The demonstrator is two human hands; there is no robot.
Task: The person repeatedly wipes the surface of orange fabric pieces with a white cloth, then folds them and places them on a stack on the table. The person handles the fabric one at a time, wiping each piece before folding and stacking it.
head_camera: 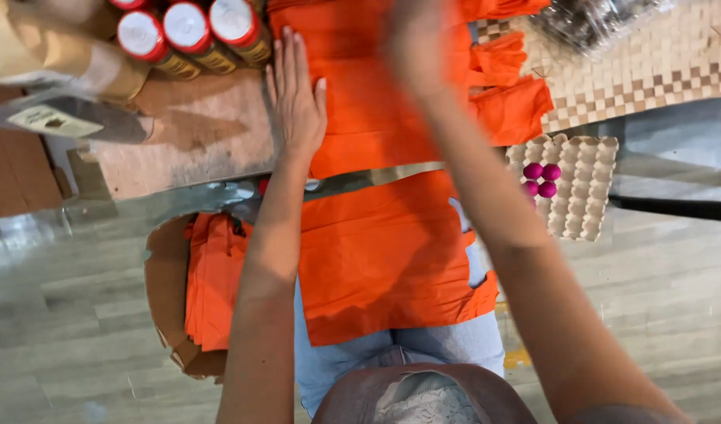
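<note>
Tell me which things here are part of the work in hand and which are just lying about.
In hand:
- orange bag, draped over the table edge
- left hand, flat on it
- right hand, blurred, above it

Lying about:
- bag stack in a box
- egg tray with pink balls
- red-capped cans
- folded bags

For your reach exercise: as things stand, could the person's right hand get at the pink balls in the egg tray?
Probably yes. The right hand, blurred, is raised above the orange bag, and the pink balls lie uncovered in the egg tray on that same side, with nothing between.
</note>
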